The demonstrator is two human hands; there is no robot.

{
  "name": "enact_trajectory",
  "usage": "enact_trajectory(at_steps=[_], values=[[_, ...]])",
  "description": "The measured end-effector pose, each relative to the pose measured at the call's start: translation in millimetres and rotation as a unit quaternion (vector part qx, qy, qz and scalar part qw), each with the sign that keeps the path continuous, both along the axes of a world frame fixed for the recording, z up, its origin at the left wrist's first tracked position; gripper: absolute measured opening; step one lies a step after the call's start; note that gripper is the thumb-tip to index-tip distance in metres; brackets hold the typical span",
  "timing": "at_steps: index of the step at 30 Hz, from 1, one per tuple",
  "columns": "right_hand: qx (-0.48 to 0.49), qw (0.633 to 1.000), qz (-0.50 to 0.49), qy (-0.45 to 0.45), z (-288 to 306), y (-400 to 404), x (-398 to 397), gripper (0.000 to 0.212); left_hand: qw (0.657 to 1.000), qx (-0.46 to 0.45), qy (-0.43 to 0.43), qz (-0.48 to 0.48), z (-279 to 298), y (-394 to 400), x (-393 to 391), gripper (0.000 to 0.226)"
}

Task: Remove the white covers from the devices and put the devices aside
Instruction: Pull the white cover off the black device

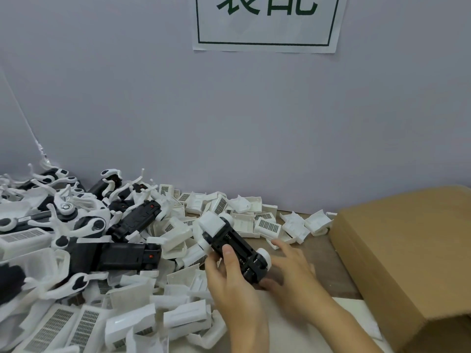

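left hand (pixel 229 278) holds the black device (pixel 235 248) in a curled grip, thumb laid on its upper face and fingers wrapped underneath, lifting it just above the worktop (pixel 316 253) near the middle of the view. right hand (pixel 290 266) is at the device's near end with fingers spread and relaxed; motion blur hides whether the thumb is touching the end, and i read it as holding nothing. the device lies tilted, far end up and to the left, where a white cover (pixel 212 225) still caps it; a small white round part sits at the near end too.

it looks like rigid moulded plastic, light enough for one hand, and smooth, so a squeeze across the black body's long sides should hold best. the cover seems a thin clip-on shell, likely to flex or snap if pried at a corner; taking it across its broad faces and pulling straight off the end looks safer.

loose white covers (pixel 267 226) litter the worktop behind and to the left, a heap of devices (pixel 122 256) lies further left, and a cardboard box (pixel 407 263) stands to the right.
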State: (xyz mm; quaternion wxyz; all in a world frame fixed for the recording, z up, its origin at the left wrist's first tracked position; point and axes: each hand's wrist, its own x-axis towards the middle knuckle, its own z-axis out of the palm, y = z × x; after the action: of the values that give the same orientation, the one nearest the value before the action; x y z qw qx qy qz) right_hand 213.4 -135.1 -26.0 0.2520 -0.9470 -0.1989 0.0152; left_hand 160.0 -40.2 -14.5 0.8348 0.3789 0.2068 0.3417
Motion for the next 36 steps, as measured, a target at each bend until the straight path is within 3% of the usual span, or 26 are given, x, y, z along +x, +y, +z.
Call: enact_trajectory(at_steps=[5,7,12,15,17,26,31,36], values=[[0.039,0.998,-0.015,-0.045,-6,1,12,0.022,1.0,-0.002,-0.002,-0.022,3,0,0,0.026],[0.133,0.988,-0.05,-0.053,-8,-1,11,0.017,1.0,-0.003,0.005,-0.025,3,-1,0,0.024],[0.411,0.892,-0.19,0.015,8,-14,-2,0.02,0.999,0.014,0.015,-0.046,4,-6,-4,0.016],[0.52,0.829,-0.204,0.021,15,-23,-16,0.029,0.995,0.057,0.029,-0.077,3,-9,-3,0.015],[0.559,0.807,-0.192,0.012,15,-25,-24,0.03,0.99,0.085,0.045,-0.107,1,-10,-1,0.014],[0.423,0.878,-0.194,-0.108,1,-17,-28,0.028,0.958,0.182,0.058,-0.216,-6,-13,-2,0.019],[0.371,0.915,-0.105,-0.117,5,-21,-32,0.025,0.946,0.231,0.064,-0.219,-7,-11,-2,0.022],[0.372,0.917,-0.085,-0.118,7,-18,-32,0.014,0.945,0.242,0.062,-0.212,-8,-11,-2,0.019]])
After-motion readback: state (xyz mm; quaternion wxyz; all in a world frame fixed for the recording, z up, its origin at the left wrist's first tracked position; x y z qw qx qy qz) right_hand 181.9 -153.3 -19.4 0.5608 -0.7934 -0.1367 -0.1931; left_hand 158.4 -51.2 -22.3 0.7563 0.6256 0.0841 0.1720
